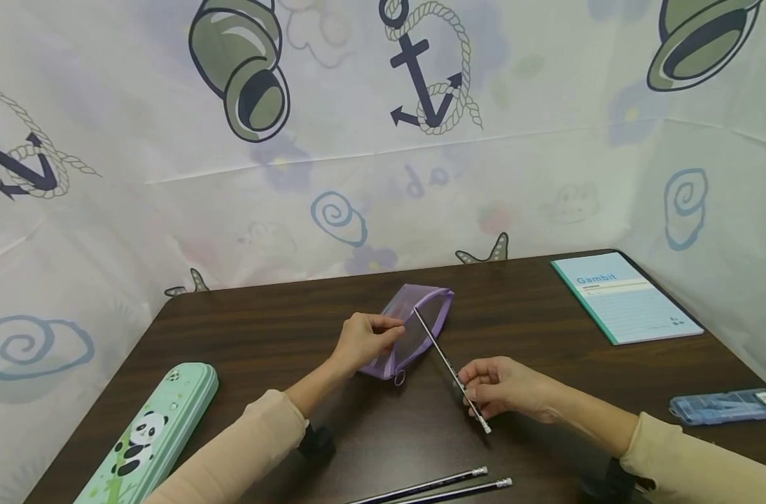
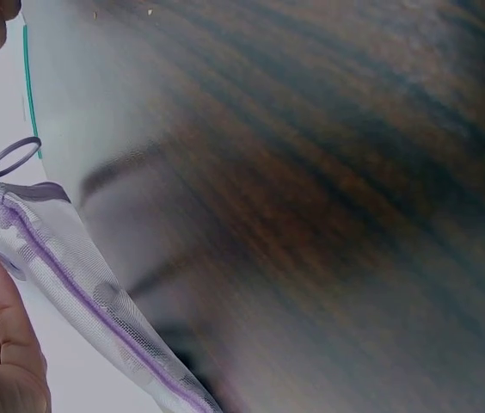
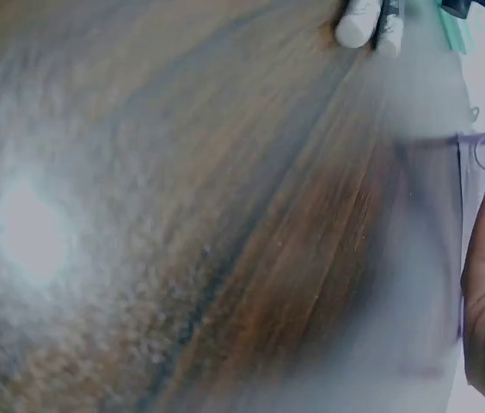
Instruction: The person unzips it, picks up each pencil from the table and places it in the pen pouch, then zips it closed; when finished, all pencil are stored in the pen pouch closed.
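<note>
My left hand (image 1: 365, 341) pinches the near side of a purple mesh zip pouch (image 1: 417, 339), whose mouth faces right and is spread apart. In the left wrist view, its thumb and fingers are at the edge of the pouch (image 2: 96, 292), below the ring on the zip pull (image 2: 15, 155). A dark, shiny pencil (image 1: 440, 350) with a white eraser end is gripped by my right hand (image 1: 509, 390) near that end. The pencil slants up and left, its far end at the pouch's mouth; whether it is inside I cannot tell.
Two similar pencils (image 1: 449, 480) lie at the table's front. A green panda pencil case (image 1: 146, 434) is at left. On the right are a light blue notebook (image 1: 629, 297) and a translucent blue box (image 1: 726, 407). Printed cloth (image 1: 358, 161) hangs behind the table.
</note>
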### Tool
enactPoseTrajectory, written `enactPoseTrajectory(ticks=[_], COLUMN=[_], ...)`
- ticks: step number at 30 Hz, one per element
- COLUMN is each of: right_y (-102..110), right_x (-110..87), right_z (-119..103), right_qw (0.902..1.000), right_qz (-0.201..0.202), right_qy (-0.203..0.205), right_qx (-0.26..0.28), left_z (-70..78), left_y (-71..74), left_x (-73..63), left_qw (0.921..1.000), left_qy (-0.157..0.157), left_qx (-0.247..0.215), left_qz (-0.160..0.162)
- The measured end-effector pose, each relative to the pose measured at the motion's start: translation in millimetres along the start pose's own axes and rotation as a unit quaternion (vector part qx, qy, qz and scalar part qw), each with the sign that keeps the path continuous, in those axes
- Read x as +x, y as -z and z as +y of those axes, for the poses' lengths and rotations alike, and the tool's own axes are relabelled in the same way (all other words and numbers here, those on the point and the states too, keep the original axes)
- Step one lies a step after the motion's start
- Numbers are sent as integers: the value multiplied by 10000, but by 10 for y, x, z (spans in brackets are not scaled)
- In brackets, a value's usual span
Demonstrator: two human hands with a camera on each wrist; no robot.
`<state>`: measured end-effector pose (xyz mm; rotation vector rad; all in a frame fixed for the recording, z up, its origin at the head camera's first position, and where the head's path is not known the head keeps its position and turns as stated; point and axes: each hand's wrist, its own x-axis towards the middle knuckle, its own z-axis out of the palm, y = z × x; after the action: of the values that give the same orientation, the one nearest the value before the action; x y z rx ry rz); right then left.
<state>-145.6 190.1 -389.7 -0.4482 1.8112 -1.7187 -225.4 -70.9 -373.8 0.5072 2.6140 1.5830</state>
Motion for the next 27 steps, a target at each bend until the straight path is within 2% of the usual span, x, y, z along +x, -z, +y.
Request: enactPoseTrajectory(ticks=[5,8,15,20,23,27], right_y=[21,11,-56,-134,-183,-260], right_x=[35,116,430,642,726,811], right_z=[-1,-33,-116,-159,-178,-199], right_qw=[9979,9957,9862,9735,9659,9612], right_qz=[-36,115,811,1425,1749,2017], right_qy=[-173,-273,-289,-290,-241,-188], right_qx=[624,872,1414,1765,1894,1871], left_z=[18,26,7,7,13,31], left_y=[3,4,-23,-45,-48,-46], left_x=[3,-4,-22,-29,-29,-30], left_qw=[10000,10000,9999,10000,9999,9999], left_qy=[23,17,-64,-70,-82,-127], left_qx=[23,20,65,-38,-25,30], left_qz=[34,61,53,-30,-69,-105])
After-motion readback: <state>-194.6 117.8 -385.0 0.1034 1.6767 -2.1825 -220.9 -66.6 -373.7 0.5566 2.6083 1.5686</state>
